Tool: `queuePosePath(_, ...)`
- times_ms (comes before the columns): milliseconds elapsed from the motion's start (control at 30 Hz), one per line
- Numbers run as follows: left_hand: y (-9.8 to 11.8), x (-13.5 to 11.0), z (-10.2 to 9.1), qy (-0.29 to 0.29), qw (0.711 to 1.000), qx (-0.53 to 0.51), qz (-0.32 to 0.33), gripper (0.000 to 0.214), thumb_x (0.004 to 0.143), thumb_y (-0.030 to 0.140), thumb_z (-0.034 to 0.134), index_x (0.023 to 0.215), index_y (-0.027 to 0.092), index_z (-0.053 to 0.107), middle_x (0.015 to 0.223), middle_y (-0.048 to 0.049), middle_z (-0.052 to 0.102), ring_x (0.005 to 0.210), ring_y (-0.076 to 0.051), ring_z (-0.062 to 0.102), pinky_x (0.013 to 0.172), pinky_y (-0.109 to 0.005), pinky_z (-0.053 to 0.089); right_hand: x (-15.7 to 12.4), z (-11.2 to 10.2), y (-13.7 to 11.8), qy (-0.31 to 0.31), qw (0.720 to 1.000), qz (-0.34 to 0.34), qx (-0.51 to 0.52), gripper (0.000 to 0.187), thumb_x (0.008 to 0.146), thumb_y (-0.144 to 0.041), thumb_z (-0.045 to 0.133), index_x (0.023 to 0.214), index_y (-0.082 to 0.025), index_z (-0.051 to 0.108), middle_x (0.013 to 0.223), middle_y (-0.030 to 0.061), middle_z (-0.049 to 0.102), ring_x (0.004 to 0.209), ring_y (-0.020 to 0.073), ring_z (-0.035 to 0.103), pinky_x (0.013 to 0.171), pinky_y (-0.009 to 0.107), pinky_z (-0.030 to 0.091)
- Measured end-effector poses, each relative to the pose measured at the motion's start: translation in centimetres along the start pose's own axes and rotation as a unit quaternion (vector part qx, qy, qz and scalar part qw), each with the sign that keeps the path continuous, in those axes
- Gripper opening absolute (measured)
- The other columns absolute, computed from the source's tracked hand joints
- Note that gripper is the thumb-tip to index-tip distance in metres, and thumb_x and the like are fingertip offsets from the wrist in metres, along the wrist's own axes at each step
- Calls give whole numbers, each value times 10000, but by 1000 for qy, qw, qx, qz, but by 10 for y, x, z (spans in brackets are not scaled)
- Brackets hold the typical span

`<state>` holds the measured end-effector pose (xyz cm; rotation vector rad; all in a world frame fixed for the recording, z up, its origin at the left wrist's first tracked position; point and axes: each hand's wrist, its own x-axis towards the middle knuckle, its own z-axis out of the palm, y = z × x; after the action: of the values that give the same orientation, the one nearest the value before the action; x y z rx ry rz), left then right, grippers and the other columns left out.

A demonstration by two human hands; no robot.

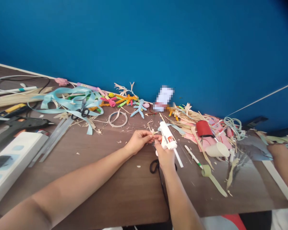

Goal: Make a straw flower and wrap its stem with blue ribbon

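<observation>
My left hand (139, 141) is closed, thumb and fingertips pinching a small pale strip piece (153, 132). My right hand (165, 156) wraps around the handle of a white hot glue gun (168, 135), its fingertips close to those of my left hand. The gun's nozzle points away from me, and a glue stick (179, 158) sticks out of its rear end. Part of the grip is hidden by the gun body. Beneath my right hand, a black scissors handle (154, 166) shows on the table.
Light blue ribbon (60, 99), a dark glue gun (21, 126) and a white power strip (16, 159) lie left. Colourful pipe-cleaner figures (139, 108) sit by the blue wall. Dried strips, a red spool (204, 128) and a marker (193, 156) lie right. Another person's hand (279, 153) works far right.
</observation>
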<state>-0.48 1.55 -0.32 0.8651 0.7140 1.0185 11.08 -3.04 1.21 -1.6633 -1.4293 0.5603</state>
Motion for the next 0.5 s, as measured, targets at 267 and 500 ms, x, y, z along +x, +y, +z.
queuePosePath(267,4,-3,1,25,993,104,51,134,635,263,644,624,130,641,594,-10,637,561,-107,550,585,-211,433,1,3,-2,-22,999,-15,32,106,735,-253,464,779,-190,538,860,36,619,836,165,574,816,302,437)
queuePosePath(500,0,-1,0,-9,1000,20,1,218,626,317,664,677,109,625,673,-47,657,582,-106,566,606,-227,452,-3,-9,-6,-37,996,-6,84,86,735,-259,464,768,-197,514,912,38,630,815,165,593,713,298,487)
